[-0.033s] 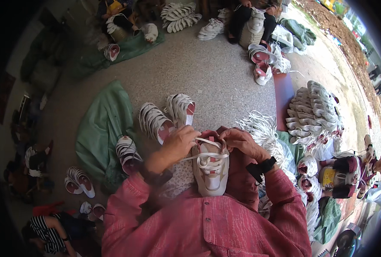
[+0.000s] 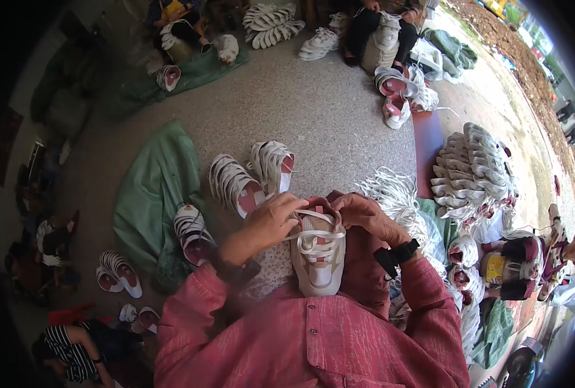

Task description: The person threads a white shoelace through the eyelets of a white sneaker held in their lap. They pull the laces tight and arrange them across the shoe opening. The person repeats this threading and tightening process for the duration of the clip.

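A white-and-beige sneaker with a pinkish lining rests in my lap, its toe pointing toward me. A flat white shoelace crosses its tongue in a few rows. At the upper left of the shoe's opening, my left hand has its fingers pinched on the lace; the fingertips are partly hidden. My right hand grips the opposite edge of the opening, thumb and fingers closed there. A dark band circles my right wrist.
Stacked shoe rows stand on the floor ahead, by a green sheet. A bundle of white laces lies right of my hands, before a large shoe pile. People with shoes sit ahead, at both sides and at lower left.
My left hand has shifted slightly along the shoe's opening. Less of the loose lace shows beside the shoe. My right hand and the sneaker stay nearly in place.
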Demonstrator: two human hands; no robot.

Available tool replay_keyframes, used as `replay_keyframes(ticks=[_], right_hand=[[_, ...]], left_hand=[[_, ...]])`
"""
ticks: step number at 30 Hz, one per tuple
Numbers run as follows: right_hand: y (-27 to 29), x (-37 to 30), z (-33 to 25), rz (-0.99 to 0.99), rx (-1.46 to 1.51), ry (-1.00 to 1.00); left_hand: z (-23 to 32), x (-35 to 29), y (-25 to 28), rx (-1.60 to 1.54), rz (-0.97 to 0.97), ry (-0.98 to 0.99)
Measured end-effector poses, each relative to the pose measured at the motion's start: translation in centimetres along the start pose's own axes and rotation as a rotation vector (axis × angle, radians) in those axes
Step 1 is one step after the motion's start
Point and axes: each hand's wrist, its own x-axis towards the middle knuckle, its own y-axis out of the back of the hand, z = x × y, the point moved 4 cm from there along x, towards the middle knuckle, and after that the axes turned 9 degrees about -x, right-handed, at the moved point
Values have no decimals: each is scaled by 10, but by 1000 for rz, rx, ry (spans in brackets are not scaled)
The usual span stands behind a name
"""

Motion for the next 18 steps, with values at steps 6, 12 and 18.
replay_keyframes(ticks=[6,12,18], right_hand=[[-4,-24,6,9,-183,176],[4,-7,11,-9,-161,106],[0,2,5,13,-146,-118]], left_hand=[[4,-17,-24,-414,4,-65],[-9,-16,-33,-421,7,-90],[-19,-11,-38,-440,-33,-61]])
